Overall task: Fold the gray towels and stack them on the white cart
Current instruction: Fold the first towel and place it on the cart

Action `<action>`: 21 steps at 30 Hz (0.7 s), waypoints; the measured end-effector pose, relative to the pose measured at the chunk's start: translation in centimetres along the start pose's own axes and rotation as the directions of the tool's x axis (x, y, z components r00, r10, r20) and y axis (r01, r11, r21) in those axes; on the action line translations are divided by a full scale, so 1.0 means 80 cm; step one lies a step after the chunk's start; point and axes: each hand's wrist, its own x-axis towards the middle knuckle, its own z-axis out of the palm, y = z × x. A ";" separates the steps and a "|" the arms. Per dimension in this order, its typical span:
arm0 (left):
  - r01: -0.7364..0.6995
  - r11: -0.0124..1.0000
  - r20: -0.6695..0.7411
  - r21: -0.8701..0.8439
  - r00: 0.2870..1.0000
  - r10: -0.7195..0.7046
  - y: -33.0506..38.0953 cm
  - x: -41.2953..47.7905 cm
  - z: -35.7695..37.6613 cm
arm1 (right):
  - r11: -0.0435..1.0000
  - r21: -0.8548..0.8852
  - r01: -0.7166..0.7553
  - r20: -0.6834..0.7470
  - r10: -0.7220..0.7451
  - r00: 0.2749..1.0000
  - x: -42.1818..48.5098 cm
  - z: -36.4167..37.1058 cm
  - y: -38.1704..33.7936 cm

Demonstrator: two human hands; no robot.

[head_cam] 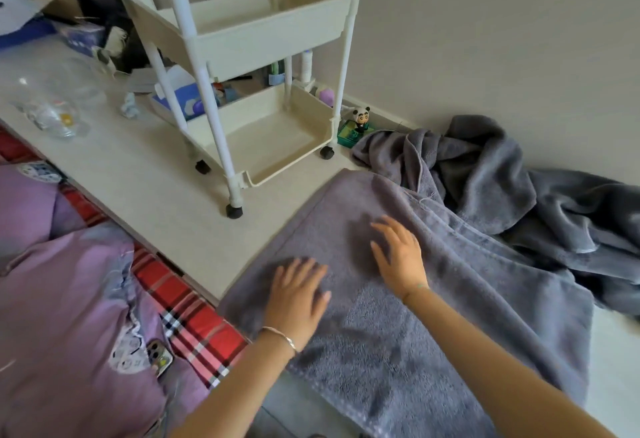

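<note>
A gray towel [433, 316] lies spread flat on the pale surface in front of me. My left hand [296, 294], fingers straight, presses on its near left part. My right hand [398, 252] lies flat on the towel a little farther away, fingers spread. Behind and to the right, a crumpled heap of darker gray towels [491, 174] rests against the wall. The white cart [242, 39] stands on black wheels beyond the towel's far left corner, and the shelf trays in view hold nothing.
A panda figure on a green box [356, 126] sits between cart and heap. Bottles, a tissue box [180, 101] and clear plastic wrap [52, 108] lie behind and left of the cart. A purple quilt with a phone [159, 358] covers the bed at left.
</note>
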 end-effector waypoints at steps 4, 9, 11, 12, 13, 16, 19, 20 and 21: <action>-0.015 0.989 0.212 0.146 0.977 -0.016 0.055 -0.005 0.037 | 0.996 -0.073 -0.043 0.106 0.050 0.993 -0.083 -0.013 0.020; 0.024 0.977 0.209 0.213 0.975 -0.069 0.055 -0.003 0.048 | 0.938 -0.317 -0.144 0.158 0.201 0.967 -0.158 -0.070 0.085; 0.023 0.970 0.192 0.243 0.979 -0.072 0.061 -0.002 0.047 | 0.907 -0.372 -0.197 0.154 0.270 0.950 -0.171 -0.097 0.105; 0.022 0.967 0.197 0.254 0.978 -0.074 0.063 -0.001 0.046 | 0.903 -0.375 -0.212 0.146 0.283 0.948 -0.173 -0.106 0.110; 0.031 0.970 0.198 0.240 0.977 -0.080 0.071 -0.001 0.048 | 0.907 -0.348 -0.239 0.113 0.293 0.949 -0.176 -0.115 0.111; 0.015 0.988 0.192 0.151 0.980 -0.044 0.106 -0.002 0.053 | 0.929 -0.138 -0.343 -0.121 0.328 0.937 -0.194 -0.135 0.099; -0.175 0.981 0.227 0.080 0.962 0.153 0.158 -0.010 0.065 | 0.870 0.043 -0.491 -0.327 0.476 0.816 -0.226 -0.155 0.096; -0.211 0.976 0.243 0.057 0.951 0.192 0.175 -0.013 0.066 | 0.815 0.126 -0.566 -0.335 0.572 0.749 -0.236 -0.160 0.096; -0.253 0.967 0.258 0.044 0.938 0.233 0.192 -0.015 0.069 | 0.724 0.238 -0.647 -0.307 0.688 0.657 -0.245 -0.166 0.098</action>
